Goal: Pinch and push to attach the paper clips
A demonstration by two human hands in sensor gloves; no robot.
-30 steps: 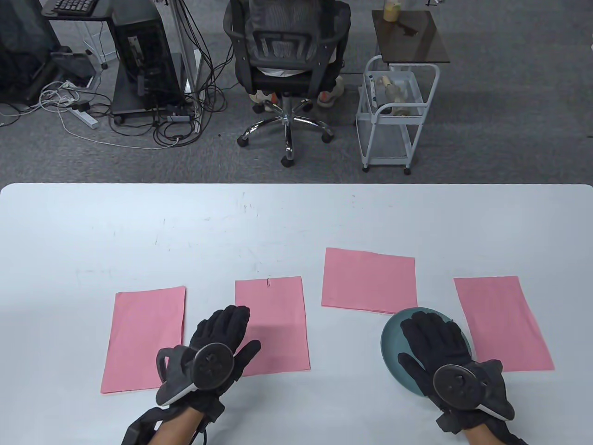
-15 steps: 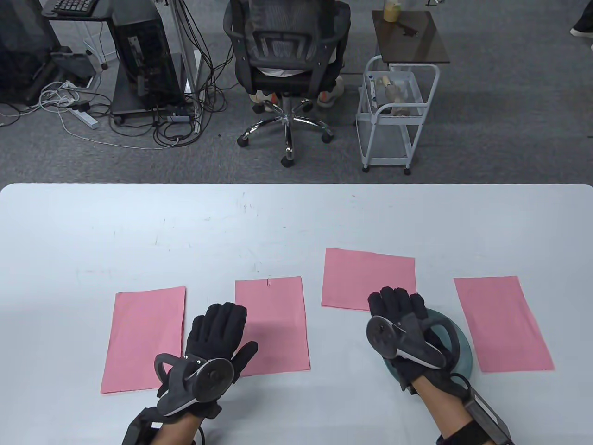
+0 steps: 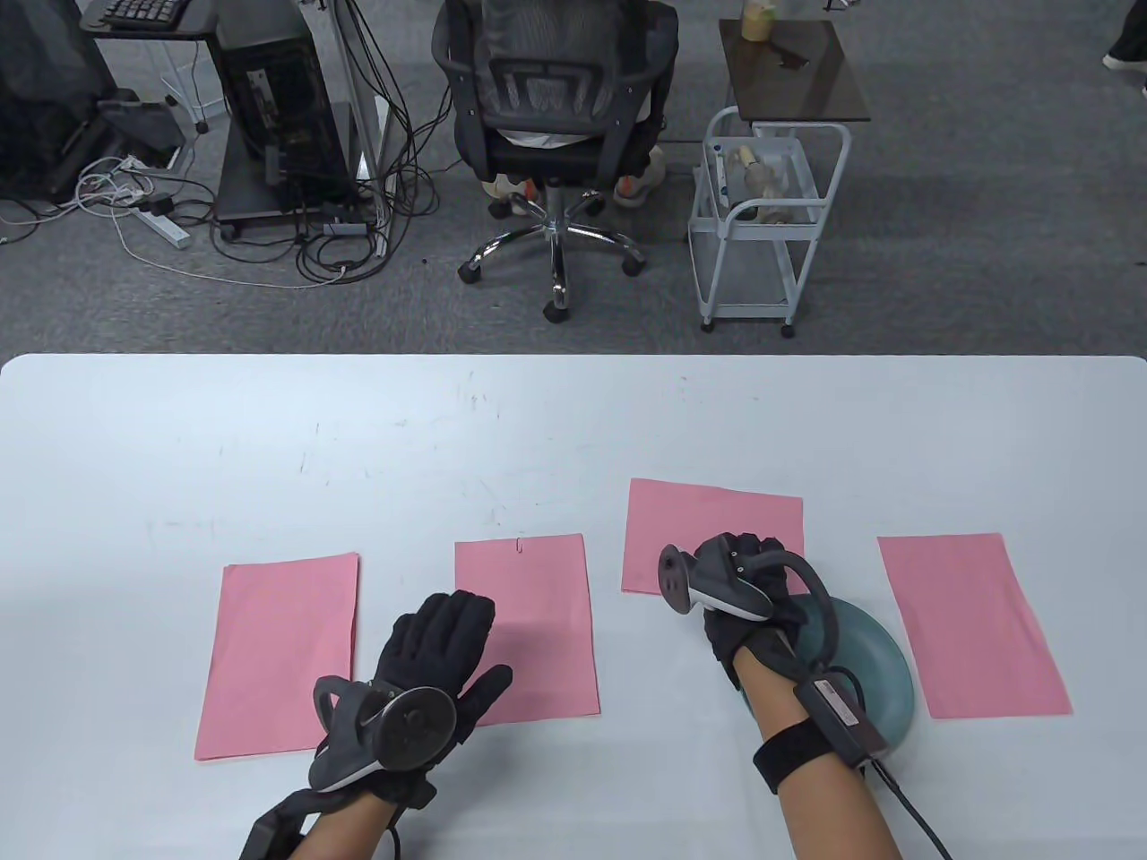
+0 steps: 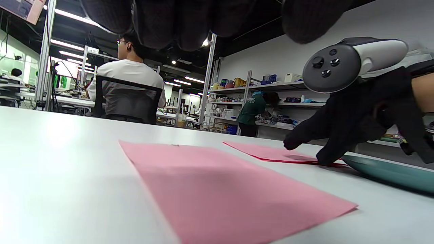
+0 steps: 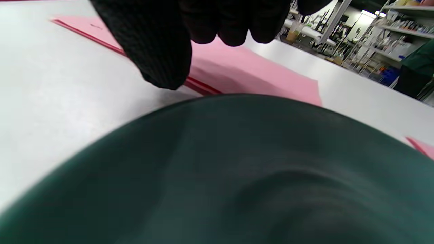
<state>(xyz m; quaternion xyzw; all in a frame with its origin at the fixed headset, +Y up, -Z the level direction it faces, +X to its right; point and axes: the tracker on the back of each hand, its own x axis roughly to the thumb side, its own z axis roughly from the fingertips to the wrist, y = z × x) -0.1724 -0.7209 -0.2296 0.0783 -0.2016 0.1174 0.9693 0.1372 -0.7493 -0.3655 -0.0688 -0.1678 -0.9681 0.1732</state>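
Four pink paper stacks lie in a row on the white table. The second stack [image 3: 538, 609] has a paper clip [image 3: 520, 544] on its far edge, also seen in the left wrist view [image 4: 174, 145]. My left hand [image 3: 444, 640] lies flat and open on that stack's near left corner. My right hand [image 3: 739, 551] is turned on its side over the near edge of the third stack [image 3: 708, 520]. Its thumb [image 5: 159, 51] touches the table at that edge, apart from the curled fingers [image 5: 234, 27] above the paper. I see nothing held in it.
A teal plate [image 3: 874, 663] sits under my right wrist, between the third stack and the fourth stack [image 3: 972, 623]. The first stack [image 3: 282, 654] lies left of my left hand. An office chair [image 3: 551, 116] and a white cart [image 3: 762, 224] stand beyond the table.
My right hand has left the plate, moved up and left to the third stack's near edge, and rolled onto its side. My left hand has barely shifted on the second stack.
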